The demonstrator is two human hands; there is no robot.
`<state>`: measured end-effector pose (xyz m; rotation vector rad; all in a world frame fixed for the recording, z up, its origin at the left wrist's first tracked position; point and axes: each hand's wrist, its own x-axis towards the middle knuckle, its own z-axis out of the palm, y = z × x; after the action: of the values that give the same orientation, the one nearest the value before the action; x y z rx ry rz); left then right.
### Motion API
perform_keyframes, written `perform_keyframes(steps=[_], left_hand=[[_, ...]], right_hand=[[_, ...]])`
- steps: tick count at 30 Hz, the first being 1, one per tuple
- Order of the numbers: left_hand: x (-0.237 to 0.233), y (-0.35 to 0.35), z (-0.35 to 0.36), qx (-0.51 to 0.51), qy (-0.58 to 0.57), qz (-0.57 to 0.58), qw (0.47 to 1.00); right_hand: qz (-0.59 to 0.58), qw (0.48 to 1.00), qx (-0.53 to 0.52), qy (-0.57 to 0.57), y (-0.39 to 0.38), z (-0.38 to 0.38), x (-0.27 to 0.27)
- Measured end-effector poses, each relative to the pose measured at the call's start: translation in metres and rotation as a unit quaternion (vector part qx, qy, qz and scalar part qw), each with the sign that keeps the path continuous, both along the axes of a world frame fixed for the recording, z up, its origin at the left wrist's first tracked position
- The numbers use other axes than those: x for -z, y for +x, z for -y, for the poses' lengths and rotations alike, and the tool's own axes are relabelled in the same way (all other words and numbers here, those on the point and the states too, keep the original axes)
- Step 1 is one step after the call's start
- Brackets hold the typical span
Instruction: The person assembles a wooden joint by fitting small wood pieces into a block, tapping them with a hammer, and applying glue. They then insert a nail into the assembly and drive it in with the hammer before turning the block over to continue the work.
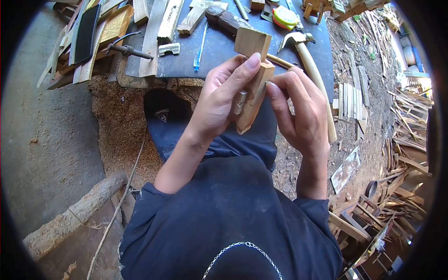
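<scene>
A carved wooden piece [255, 95] with a square block [252, 43] at its upper end is held up in front of my body. My left hand [224, 91] is closed round its left side, the thumb lying on the wood just under the block. Close to its right side is my right hand [301, 105], the thumb and index finger bent together at the wood's edge. A thin wooden stick [279, 61] shows between the piece and my right hand's fingers; its lower end is hidden. Whether my right fingertips grip anything is hidden.
On the dark table [179, 60] lie a hammer [305, 56], a tape measure [285, 17], a blue pen [201, 49], a clamp [128, 50], a phone [87, 33] and several wood pieces. A log [77, 212] lies at lower left; scrap wood [406, 135] is piled at right.
</scene>
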<state>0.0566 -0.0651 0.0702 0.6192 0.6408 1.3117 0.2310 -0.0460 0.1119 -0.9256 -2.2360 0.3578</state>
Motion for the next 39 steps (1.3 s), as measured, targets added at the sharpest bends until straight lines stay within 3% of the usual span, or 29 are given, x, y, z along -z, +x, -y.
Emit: perform_keyframes(steps=[26, 29, 35, 39], left_hand=[[0.004, -0.004, 0.005, 0.063, -0.005, -0.013, 0.998], [0.001, -0.001, 0.006, 0.029, -0.018, 0.024, 0.999], [0.003, 0.010, 0.012, -0.079, -0.016, -0.059, 0.995], [0.003, 0.013, 0.014, -0.098, -0.021, -0.027, 0.995]], right_hand=[[-0.069, 0.996, -0.041, -0.045, 0.004, 0.008, 0.007], [-0.063, 0.997, -0.021, -0.037, 0.001, 0.009, 0.009], [-0.056, 0.998, 0.021, -0.010, -0.005, 0.012, 0.015], [-0.067, 0.998, 0.018, 0.005, -0.009, 0.013, 0.014]])
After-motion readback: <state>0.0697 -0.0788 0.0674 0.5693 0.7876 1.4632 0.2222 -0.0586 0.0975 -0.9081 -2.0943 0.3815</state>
